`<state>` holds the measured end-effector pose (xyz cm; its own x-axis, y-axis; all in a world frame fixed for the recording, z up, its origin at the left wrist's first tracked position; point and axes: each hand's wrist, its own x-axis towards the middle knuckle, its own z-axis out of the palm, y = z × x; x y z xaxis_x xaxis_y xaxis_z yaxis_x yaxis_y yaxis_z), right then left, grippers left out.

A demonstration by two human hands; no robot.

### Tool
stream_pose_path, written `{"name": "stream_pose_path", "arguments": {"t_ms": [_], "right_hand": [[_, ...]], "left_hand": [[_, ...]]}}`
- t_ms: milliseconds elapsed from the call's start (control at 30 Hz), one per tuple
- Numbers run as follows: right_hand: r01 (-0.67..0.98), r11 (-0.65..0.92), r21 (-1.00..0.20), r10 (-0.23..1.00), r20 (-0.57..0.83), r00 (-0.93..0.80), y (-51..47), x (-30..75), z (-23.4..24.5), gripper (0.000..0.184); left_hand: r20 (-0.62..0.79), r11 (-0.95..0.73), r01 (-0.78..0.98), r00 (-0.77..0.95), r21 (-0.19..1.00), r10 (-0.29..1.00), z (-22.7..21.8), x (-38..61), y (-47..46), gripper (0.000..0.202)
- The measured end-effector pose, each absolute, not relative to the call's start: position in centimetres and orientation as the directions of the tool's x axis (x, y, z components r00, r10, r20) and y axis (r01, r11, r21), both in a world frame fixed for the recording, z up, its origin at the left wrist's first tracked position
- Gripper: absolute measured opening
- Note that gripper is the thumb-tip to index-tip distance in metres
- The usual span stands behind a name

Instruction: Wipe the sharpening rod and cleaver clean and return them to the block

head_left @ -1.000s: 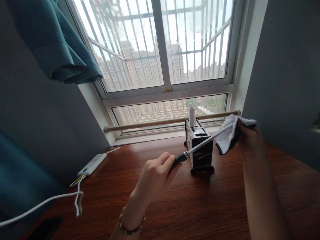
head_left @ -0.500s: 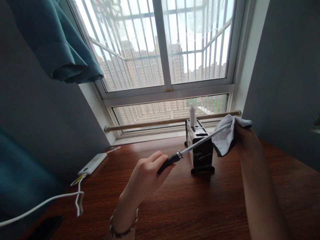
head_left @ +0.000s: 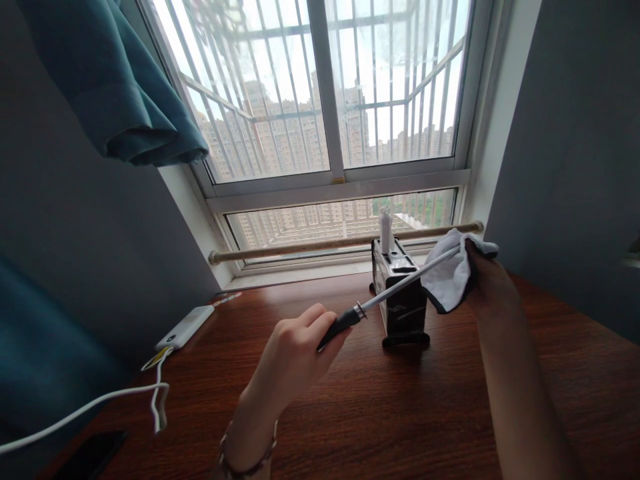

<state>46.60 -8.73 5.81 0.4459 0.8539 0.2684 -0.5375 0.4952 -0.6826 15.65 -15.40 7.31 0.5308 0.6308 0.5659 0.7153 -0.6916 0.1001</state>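
My left hand (head_left: 300, 353) is closed round the black handle of a honing steel (head_left: 395, 288), whose grey rod slants up to the right. At the rod's far end, a white cloth (head_left: 447, 277) with a dark edge is gripped by my right hand (head_left: 487, 277). The cloth covers the tip of the rod, and my right fingers are partly hidden by it. Behind the rod stands a black knife block (head_left: 406, 313) with slots in its top and a white upright object (head_left: 385, 230) sticking out of it.
On the wooden table (head_left: 310, 413), a white power strip (head_left: 187, 328) lies at the left with a white cable (head_left: 90, 405). A dark phone-like object (head_left: 93, 457) is at the lower left. A window with a rail (head_left: 300, 249) borders the back, and a blue curtain (head_left: 130, 100) hangs upper left.
My right hand and the cloth have shifted slightly left along the rod. My left hand keeps its hold on the handle, nearly still.
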Motion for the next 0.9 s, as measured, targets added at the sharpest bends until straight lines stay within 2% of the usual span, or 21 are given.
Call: {"name": "stream_pose_path", "arguments": {"t_ms": [100, 233, 433, 567, 667, 733, 833, 900], "right_hand": [[-0.636, 0.412, -0.653, 0.893, 0.149, 0.425, -9.1, 45.9, 6.2, 0.026], [-0.633, 0.409, -0.657, 0.893, 0.144, 0.427, -9.6, 44.9, 6.6, 0.022], [-0.648, 0.360, -0.671, 0.922, 0.153, 0.354, -11.4, 41.7, 7.5, 0.028], [-0.638, 0.307, -0.706, 0.946, 0.154, 0.285, -12.5, 39.9, 7.9, 0.030], [-0.599, 0.277, -0.752, 0.960, 0.194, 0.201, -12.7, 39.2, 7.6, 0.029], [-0.550, 0.275, -0.788, 0.961, 0.239, 0.139, -12.5, 38.8, 7.0, 0.028], [-0.440, 0.281, -0.853, 0.954, 0.298, 0.033, -12.1, 38.1, 6.1, 0.025], [-0.392, 0.288, -0.874, 0.949, 0.316, -0.008, -11.9, 37.7, 5.8, 0.023]], "left_hand": [[0.567, -0.696, 0.704, 0.520, 0.139, 0.639, 7.3, 15.7, -15.5, 0.020], [0.582, -0.707, 0.687, 0.509, 0.169, 0.634, 7.2, 15.9, -15.5, 0.016], [0.642, -0.727, 0.665, 0.484, 0.171, 0.595, 7.1, 16.3, -15.2, 0.013], [0.623, -0.727, 0.635, 0.463, 0.263, 0.630, 6.9, 17.0, -15.2, 0.015], [0.603, -0.708, 0.593, 0.420, 0.384, 0.678, 6.6, 18.2, -15.1, 0.019], [0.559, -0.661, 0.536, 0.368, 0.526, 0.743, 6.3, 19.1, -14.9, 0.024], [0.311, -0.417, 0.328, 0.329, 0.848, 0.892, 5.9, 20.1, -14.6, 0.034], [0.139, -0.212, 0.160, 0.374, 0.964, 0.917, 5.7, 20.3, -14.4, 0.038]]}}
